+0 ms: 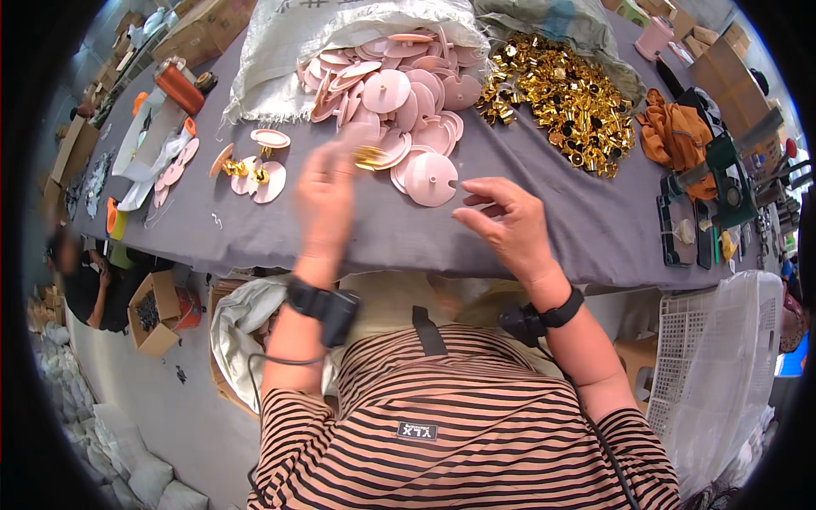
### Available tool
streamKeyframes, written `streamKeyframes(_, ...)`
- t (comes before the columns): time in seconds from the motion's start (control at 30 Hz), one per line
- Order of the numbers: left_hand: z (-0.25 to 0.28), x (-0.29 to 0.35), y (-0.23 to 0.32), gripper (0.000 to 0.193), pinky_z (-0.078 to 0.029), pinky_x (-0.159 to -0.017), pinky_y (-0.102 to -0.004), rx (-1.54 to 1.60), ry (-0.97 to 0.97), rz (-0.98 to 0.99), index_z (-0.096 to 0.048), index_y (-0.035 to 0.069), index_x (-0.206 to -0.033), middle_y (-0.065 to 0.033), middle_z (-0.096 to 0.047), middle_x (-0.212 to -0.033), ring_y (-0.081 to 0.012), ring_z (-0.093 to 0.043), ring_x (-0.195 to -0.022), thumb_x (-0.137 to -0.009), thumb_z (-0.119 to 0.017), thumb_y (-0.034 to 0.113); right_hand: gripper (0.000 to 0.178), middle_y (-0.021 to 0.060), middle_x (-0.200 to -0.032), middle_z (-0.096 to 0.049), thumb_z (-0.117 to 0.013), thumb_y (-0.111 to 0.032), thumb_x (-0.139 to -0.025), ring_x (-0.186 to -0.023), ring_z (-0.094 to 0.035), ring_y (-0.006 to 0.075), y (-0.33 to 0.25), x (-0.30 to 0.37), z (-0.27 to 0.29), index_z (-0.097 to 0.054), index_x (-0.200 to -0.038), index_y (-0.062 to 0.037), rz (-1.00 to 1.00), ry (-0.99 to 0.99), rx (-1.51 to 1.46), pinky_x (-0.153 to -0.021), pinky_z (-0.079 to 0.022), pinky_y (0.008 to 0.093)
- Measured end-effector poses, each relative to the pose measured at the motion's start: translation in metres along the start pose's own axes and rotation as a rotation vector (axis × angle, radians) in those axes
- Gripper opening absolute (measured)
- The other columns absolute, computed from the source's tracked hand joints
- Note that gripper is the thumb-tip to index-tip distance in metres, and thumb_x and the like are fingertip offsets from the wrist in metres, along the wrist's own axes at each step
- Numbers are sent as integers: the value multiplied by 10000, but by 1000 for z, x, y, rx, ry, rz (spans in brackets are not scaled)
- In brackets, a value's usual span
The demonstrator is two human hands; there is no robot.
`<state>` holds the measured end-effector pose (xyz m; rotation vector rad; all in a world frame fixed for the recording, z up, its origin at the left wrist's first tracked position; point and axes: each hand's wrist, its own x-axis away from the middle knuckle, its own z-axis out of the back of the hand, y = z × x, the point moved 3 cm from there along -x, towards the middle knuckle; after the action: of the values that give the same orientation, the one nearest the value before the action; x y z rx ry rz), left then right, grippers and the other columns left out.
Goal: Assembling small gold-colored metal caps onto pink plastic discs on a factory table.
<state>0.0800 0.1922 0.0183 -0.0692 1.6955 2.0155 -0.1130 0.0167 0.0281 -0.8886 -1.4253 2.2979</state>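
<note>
My left hand (325,200), smeared by motion, is closed at the near left of the pile. At its fingertips is a blurred pink disc with a gold fitting (370,157). My right hand (507,217) is open, thumb and fingers apart with nothing between them, just right of a slotted pink disc (431,179). Many more pink discs (386,91) spill from a white woven sack (280,72). To the right lies a heap of shiny gold fittings (561,102). On the left, several discs with gold fittings (255,174) form a small group on the grey cloth.
An orange cloth (676,132) and a dark green hand press (731,183) are at the right of the table. A white box (149,149) and a copper-coloured cylinder (179,85) stand at the left. Below right is a white plastic crate (714,340). Another person (85,285) sits at far left.
</note>
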Motion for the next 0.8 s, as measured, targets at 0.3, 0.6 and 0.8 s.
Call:
streamKeyframes(0.3, 115, -79, -59, 273, -491, -935, -394, -617, 217, -325, -679, -22, -1119, -179, -703, -1094, -296, -654, -1024, -877, -647, 98, 90, 121, -926, -736, -723, -58, -853, -785, -713, 248, 48, -9, 104, -747, -930, -19, 38, 335, 390, -703, -556, 315)
streamKeyframes(0.6, -46, -18, -30, 360, -452, -1031, -445, -607, -326, -592, -671, 17, -1156, -165, -683, -1177, -363, -575, -1177, -796, -686, 33, 351, 126, -1004, -702, -821, -108, -724, -1026, -631, 329, 110, -53, 148, -723, -1060, -78, 96, 151, 984, -914, -504, 438)
streamKeyframes(0.8, -47, -19, -14, 218, -527, -817, -378, -499, -157, -446, -692, 14, -1090, -131, -714, -978, -294, -659, -899, -893, -693, 107, 218, 107, -966, -719, -769, -124, -772, -903, -686, 296, 94, -59, 163, -741, -979, -58, 4, 158, 926, -835, -551, 387)
